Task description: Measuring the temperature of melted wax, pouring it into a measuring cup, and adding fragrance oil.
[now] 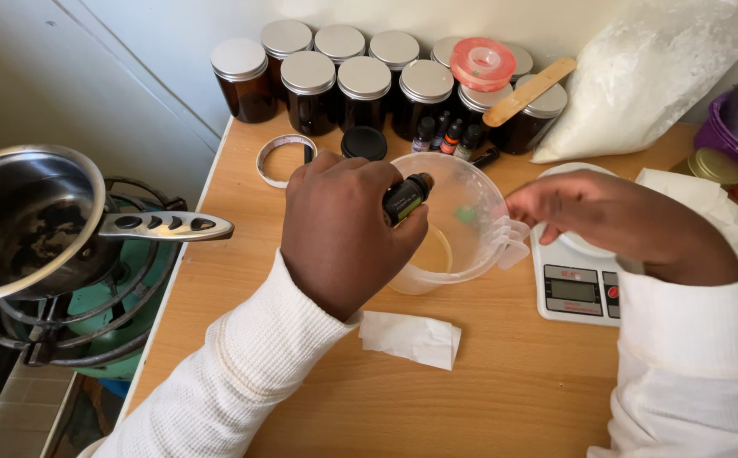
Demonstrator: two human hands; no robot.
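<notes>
My left hand [343, 229] grips a small dark dropper bottle [406, 198] with a green label, tipped sideways over the mouth of a clear plastic measuring jug [471, 254]. A little yellowish liquid lies in the bottom of the jug. My right hand [615, 222] hovers at the jug's right side over its handle, fingers pinched near the rim; whether it touches the handle is unclear. Both arms wear white sleeves.
Several amber jars with silver lids [365, 89] line the back wall, with small bottles [450, 136], a black cap [364, 143], a wooden stick [528, 92] and a bag of white powder [640, 76]. A white kitchen scale [574, 288], folded paper [411, 337], and a steel saucepan on a burner [30, 225].
</notes>
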